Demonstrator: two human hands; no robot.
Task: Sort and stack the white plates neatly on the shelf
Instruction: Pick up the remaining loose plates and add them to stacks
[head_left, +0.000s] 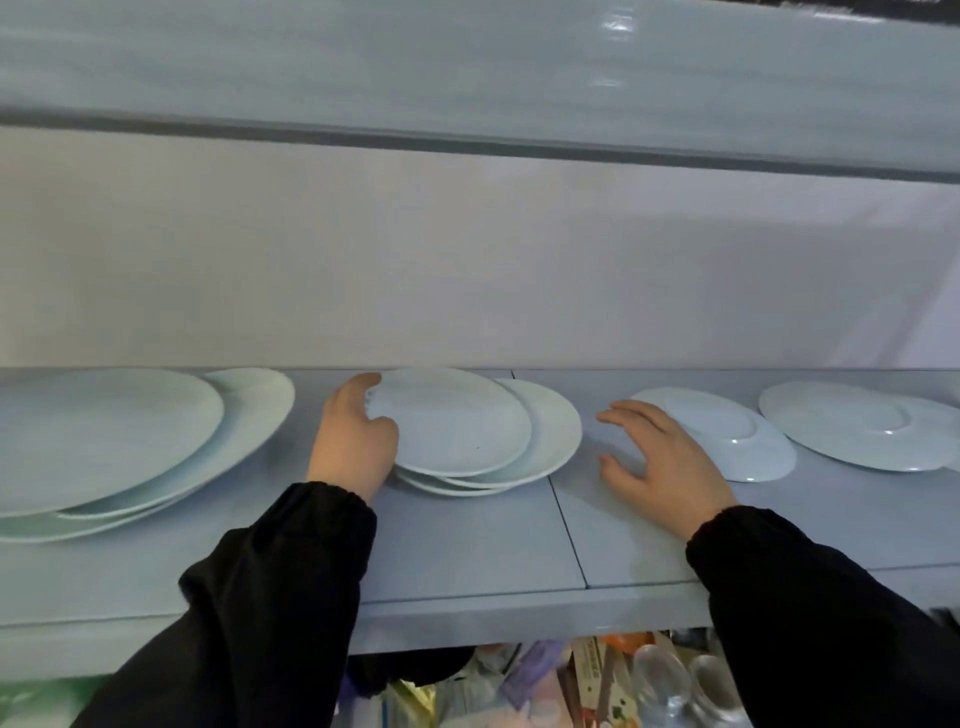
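Shelf (467, 551): the pale shelf board runs across your whole view, with a seam line at about 5 o'clock from the middle pile.
Large pile (111, 441): at 9 o'clock you have the biggest white plates, loosely overlapped and fanned out rather than squared up.
Far plate (852, 426): at 3 o'clock a wide plate lies upside down, overlapping another under its right edge.
Middle pile (467, 431): near the centre, several smaller plates sit unevenly stacked, each shifted to the right of the one above.
Upturned plate (727, 431): at about 2 o'clock of centre, base up, just beside your right hand.
Left hand (356, 441): your fingers curl round the left rim of the middle pile's top plate, thumb on its near edge.
Right hand (665, 457): fingers spread apart, holding nothing; you cannot tell whether it touches the shelf.
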